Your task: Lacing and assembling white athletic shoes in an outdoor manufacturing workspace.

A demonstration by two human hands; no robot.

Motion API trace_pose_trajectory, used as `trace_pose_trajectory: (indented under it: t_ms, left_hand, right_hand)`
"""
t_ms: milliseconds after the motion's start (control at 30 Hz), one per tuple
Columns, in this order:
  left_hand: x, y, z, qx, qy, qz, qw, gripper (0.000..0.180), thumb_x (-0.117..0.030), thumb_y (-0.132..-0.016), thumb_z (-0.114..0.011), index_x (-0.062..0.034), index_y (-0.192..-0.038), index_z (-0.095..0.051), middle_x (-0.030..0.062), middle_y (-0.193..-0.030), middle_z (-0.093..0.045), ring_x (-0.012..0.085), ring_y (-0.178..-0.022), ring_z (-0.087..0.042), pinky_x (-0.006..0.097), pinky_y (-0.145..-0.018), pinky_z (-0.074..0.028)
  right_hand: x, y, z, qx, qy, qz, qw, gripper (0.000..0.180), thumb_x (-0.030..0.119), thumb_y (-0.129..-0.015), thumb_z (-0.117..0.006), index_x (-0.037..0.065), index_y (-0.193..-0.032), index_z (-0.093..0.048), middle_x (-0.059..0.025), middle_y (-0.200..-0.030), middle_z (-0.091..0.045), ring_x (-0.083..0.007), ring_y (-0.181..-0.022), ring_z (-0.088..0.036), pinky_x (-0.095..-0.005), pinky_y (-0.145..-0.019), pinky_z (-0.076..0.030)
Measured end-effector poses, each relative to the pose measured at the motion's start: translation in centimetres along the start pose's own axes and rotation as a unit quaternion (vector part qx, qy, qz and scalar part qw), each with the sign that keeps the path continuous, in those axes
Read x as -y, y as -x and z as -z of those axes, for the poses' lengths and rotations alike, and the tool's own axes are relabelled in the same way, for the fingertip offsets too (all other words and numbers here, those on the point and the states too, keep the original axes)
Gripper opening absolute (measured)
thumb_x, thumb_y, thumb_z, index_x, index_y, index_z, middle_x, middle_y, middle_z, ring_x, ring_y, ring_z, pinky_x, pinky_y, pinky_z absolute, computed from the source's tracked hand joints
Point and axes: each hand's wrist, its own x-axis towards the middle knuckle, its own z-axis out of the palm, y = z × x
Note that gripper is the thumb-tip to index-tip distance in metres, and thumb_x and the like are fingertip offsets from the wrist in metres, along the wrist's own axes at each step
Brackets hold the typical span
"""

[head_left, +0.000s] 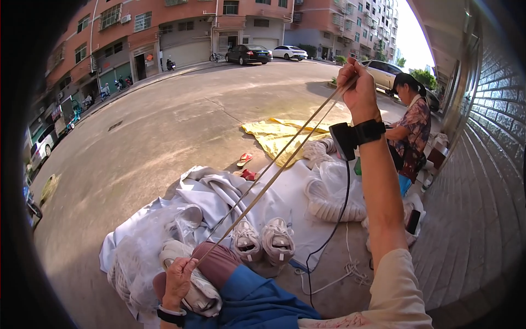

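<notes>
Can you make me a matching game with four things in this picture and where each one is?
Things:
1. right hand
2. left hand
3. shoes
4. yellow cloth

Places:
A. down low by the knee, pinching the near end of the cords
B. spread flat on the pavement, farther off
C. raised high, pulling the cords tight
D. side by side on the white sheet

Pairs: 1-C, 2-A, 3-D, 4-B
</notes>
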Motion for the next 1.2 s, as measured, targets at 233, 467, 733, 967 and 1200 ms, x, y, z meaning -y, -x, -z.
trace_pose_trajectory:
  t_ms: [233, 467, 733, 967, 1200]
  left_hand:
    - [-6.5, 0.0, 4.0, 0.094, 0.168, 0.122, 0.974, 0.031, -0.027, -0.099, -0.057, 0.0022, -0.097, -0.067, 0.0029, -0.073, -0.062, 0.009, -0.071, -0.058, 0.021, -0.068, -0.047]
    - [-17.5, -2.0, 9.8, 0.128, 0.254, 0.076, 0.956, 0.035, -0.03, -0.097, -0.06, 0.0044, -0.096, -0.067, 0.0038, -0.074, -0.063, 0.0089, -0.065, -0.059, 0.022, -0.064, -0.049]
    - [-25.2, -4.0, 12.9, 0.103, 0.275, -0.016, 0.956, 0.04, -0.033, -0.1, -0.054, 0.0064, -0.108, -0.059, 0.0009, -0.065, -0.056, 0.006, -0.058, -0.057, 0.023, -0.059, -0.054]
    - [-25.4, -1.3, 14.5, 0.108, 0.232, -0.034, 0.966, 0.035, -0.029, -0.1, -0.054, 0.0055, -0.107, -0.059, 0.004, -0.065, -0.058, 0.0102, -0.058, -0.06, 0.03, -0.062, -0.057]
    - [-25.4, -0.8, 15.4, 0.054, 0.267, -0.086, 0.958, 0.037, -0.036, -0.1, -0.053, -0.0026, -0.115, -0.062, 0.0045, -0.085, -0.066, 0.012, -0.081, -0.064, 0.028, -0.081, -0.052]
  right_hand:
    - [0.5, 1.5, -3.5, 0.079, 0.012, 0.0, 0.997, 0.022, 0.018, -0.101, -0.047, 0.0, -0.108, -0.059, -0.0101, -0.081, -0.066, -0.0239, -0.072, -0.065, -0.0373, -0.066, -0.055]
    - [-3.3, 7.5, -12.6, 0.258, 0.032, -0.093, 0.961, 0.025, 0.024, -0.102, -0.048, 0.002, -0.109, -0.057, -0.0042, -0.072, -0.06, -0.0139, -0.057, -0.053, -0.0275, -0.05, -0.045]
    - [-5.7, 10.9, -25.5, 0.355, 0.052, -0.025, 0.933, 0.026, 0.021, -0.103, -0.044, 0.0, -0.114, -0.054, 0.0003, -0.07, -0.054, -0.0074, -0.055, -0.05, -0.021, -0.044, -0.04]
    - [-2.7, 7.7, -32.1, 0.323, -0.011, 0.067, 0.944, 0.024, 0.019, -0.103, -0.039, 0.002, -0.101, -0.056, -0.0087, -0.078, -0.066, -0.0214, -0.069, -0.067, -0.0341, -0.062, -0.059]
    - [-1.3, 8.2, -38.8, 0.318, 0.019, 0.116, 0.941, 0.023, 0.016, -0.102, -0.04, 0.0, -0.099, -0.056, -0.0108, -0.082, -0.064, -0.0237, -0.073, -0.067, -0.0393, -0.071, -0.06]
